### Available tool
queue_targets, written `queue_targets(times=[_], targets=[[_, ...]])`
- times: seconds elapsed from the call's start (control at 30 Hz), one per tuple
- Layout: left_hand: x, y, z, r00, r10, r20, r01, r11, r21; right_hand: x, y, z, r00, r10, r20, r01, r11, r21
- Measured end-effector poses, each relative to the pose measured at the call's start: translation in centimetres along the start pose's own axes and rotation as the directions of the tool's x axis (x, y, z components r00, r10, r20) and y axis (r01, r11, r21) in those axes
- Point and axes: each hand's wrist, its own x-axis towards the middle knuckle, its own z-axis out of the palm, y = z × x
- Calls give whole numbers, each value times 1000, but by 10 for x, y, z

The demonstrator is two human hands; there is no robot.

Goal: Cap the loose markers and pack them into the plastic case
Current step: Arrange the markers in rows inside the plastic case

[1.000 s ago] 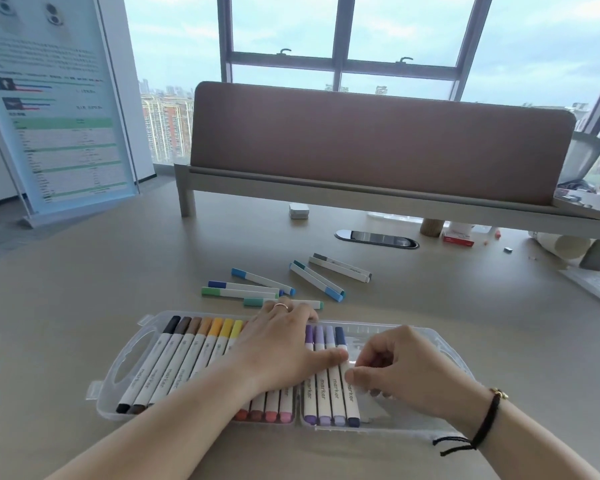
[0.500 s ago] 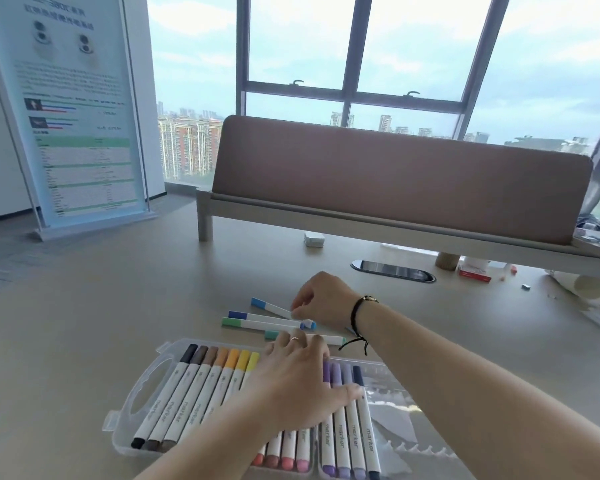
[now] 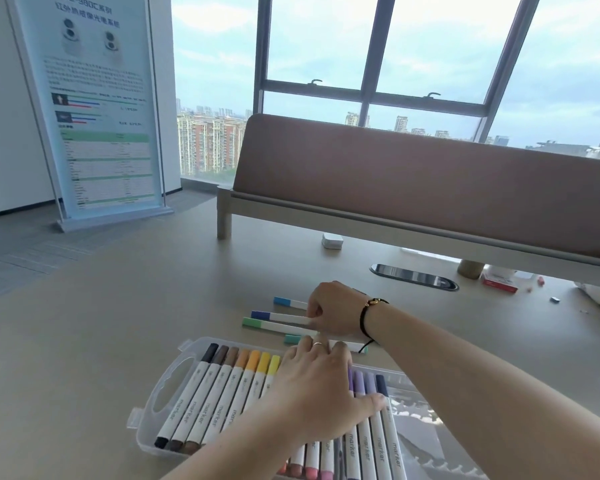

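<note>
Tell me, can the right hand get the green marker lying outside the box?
Probably yes. The right hand already sits over the loose markers, its fingers by the green marker, with nothing in between. The left hand rests on the markers in the plastic case, out of the way.

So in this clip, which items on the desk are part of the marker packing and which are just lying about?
Part of the job:
- plastic case with packed markers
- loose markers beyond it
- right hand on the loose markers
- left hand resting flat on the packed row

Lying about:
- white block
- red-and-white box
- standing poster
</note>
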Motion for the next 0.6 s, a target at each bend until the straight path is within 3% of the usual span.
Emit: queue_targets(times=[0.13, 0.23, 0.33, 0.47, 0.6], targets=[[-1, 0, -2, 1000, -4, 5, 4, 1000, -16, -21, 18, -13, 993, 4, -118, 13, 990, 141], [-2, 0, -4, 1000, 4, 8, -3, 1000, -30, -57, 43, -20, 967, 124, -223, -42, 940, 338], [-2, 1, -5, 1000, 6, 25, -5, 1000, -30, -115, 64, -12, 943, 281, -177, -127, 796, 592], [0, 5, -8, 999, 30, -21, -30, 999, -20, -184, 70, 7, 926, 371, -64, -144, 506, 850], [-2, 11, -7, 992, 111, -62, -124, 955, -268, -209, 64, 20, 923, 379, -60, -107, 405, 908]])
